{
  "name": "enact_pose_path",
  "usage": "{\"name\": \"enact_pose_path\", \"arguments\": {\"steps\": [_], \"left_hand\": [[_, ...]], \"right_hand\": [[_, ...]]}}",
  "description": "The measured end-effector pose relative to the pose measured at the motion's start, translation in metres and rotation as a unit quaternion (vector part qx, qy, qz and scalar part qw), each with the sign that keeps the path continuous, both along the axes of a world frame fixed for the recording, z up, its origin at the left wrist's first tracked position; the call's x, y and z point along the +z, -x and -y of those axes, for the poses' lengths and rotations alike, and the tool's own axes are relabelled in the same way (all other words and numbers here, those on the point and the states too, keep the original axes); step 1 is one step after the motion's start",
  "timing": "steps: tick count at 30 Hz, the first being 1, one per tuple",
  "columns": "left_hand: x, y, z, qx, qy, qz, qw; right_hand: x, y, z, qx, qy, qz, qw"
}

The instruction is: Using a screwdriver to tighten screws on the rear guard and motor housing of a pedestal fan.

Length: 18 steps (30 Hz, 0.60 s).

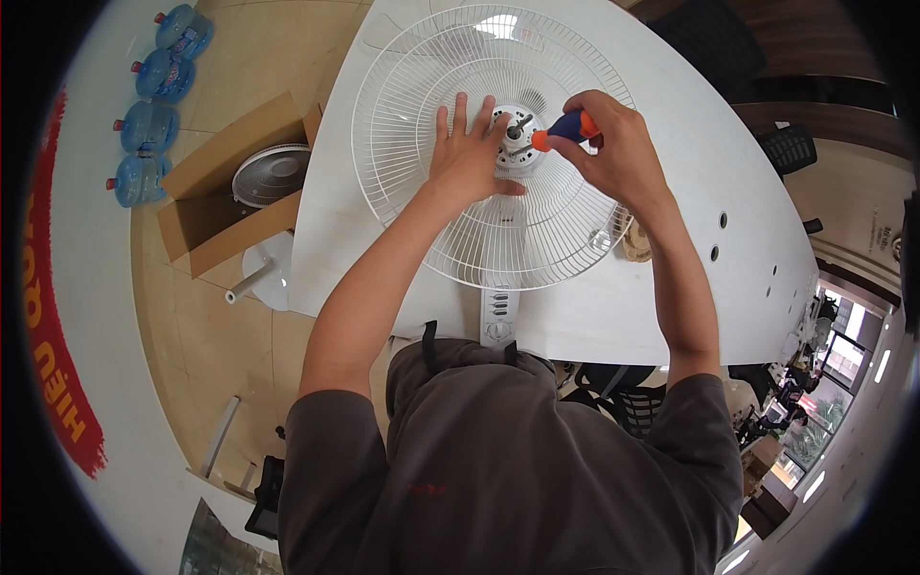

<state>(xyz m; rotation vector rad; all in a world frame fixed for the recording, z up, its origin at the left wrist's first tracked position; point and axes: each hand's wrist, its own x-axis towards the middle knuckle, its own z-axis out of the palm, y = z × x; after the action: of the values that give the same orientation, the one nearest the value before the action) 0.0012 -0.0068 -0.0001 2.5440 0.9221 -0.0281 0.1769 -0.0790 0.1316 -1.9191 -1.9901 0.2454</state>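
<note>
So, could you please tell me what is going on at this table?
A person is working on a white fan at a white table. The left hand is spread over its wire guard, beside the centre. The right hand grips a blue-and-orange screwdriver, its shaft pointing toward the guard's centre; whether the tip sits on a screw is too small to tell.

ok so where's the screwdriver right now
In the head view, the screwdriver is in the right hand, just right of the centre of the fan guard, opposite the left hand.
</note>
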Motion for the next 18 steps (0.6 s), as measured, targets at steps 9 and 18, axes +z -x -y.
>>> {"name": "enact_pose_path", "arguments": {"steps": [9, 18], "left_hand": [[-0.002, 0.0, 0.001, 0.001, -0.005, -0.004, 1.0], [0.0, -0.002, -0.003, -0.003, 0.001, -0.02, 1.0]], "right_hand": [[0.0, 0.007, -0.005, -0.06, 0.006, 0.138, 0.989], [0.006, 0.011, -0.016, -0.059, 0.068, 0.062, 0.994]]}}
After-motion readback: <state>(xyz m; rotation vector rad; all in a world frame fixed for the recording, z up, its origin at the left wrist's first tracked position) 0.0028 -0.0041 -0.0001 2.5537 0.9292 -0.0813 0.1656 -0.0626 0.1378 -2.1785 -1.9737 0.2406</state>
